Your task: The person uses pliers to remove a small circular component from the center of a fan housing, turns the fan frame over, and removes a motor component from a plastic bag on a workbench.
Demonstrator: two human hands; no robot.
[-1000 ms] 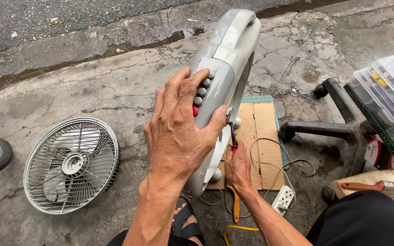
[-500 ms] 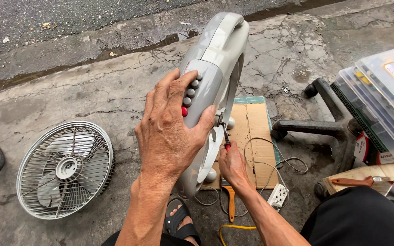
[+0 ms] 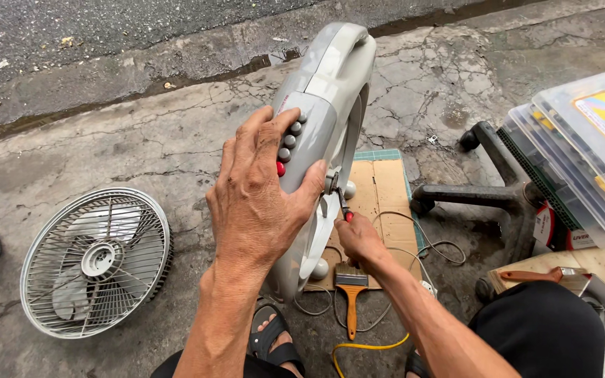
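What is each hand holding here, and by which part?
The left hand grips the grey fan base across its button panel. The right hand holds a small screwdriver by its red handle.

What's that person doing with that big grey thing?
The person is holding a grey fan base tipped up on the pavement. The left hand grips it beside a row of buttons. The right hand holds a small screwdriver against its underside. A paintbrush and cardboard lie below. The fan's wire cage with its blades lies to the left. Clear plastic boxes sit on the right.
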